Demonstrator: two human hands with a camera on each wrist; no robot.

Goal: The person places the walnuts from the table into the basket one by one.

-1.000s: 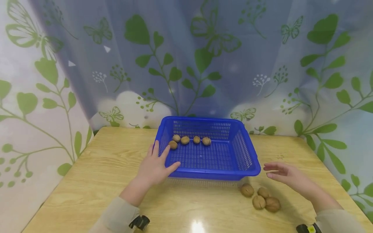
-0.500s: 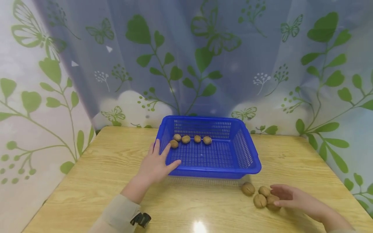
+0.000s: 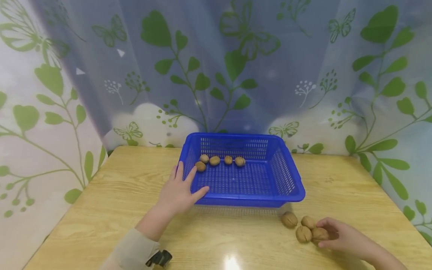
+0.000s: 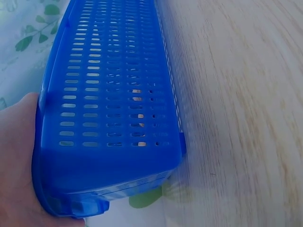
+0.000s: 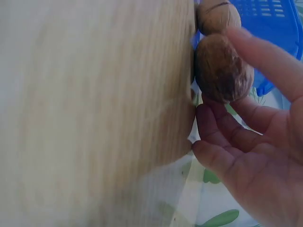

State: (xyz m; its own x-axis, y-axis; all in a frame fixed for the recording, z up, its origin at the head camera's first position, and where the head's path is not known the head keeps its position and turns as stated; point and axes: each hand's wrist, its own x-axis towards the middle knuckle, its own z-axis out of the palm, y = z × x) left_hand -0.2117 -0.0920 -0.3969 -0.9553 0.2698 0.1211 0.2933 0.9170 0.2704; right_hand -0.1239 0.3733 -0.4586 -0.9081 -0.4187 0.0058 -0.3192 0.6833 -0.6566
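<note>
At the near left corner of a blue plastic basket [image 3: 236, 197], my left hand [image 3: 177, 193] rests on the rim with its fingers spread. The left wrist view shows part of this hand against the basket's rim [image 4: 40, 156]. On the table right of the basket, my right hand [image 3: 344, 240] holds a walnut [image 3: 320, 234] between thumb and fingers. That walnut [image 5: 222, 68] appears close up in the right wrist view, the thumb on one side and fingertips on the other. Touching or close beside it are other walnuts [image 3: 303, 234], and one walnut [image 3: 289, 219] lies slightly apart.
Several walnuts [image 3: 214, 161] sit inside the basket along its back left. A wooden table [image 3: 111, 202] carries everything. Behind it hangs a patterned curtain [image 3: 209, 75] with green leaves and butterflies. A black strap device [image 3: 160, 258] is on the left wrist.
My right hand has come down from beside the basket's right corner to the nearby walnuts and closed its fingers around one. My left hand has stayed on the basket.
</note>
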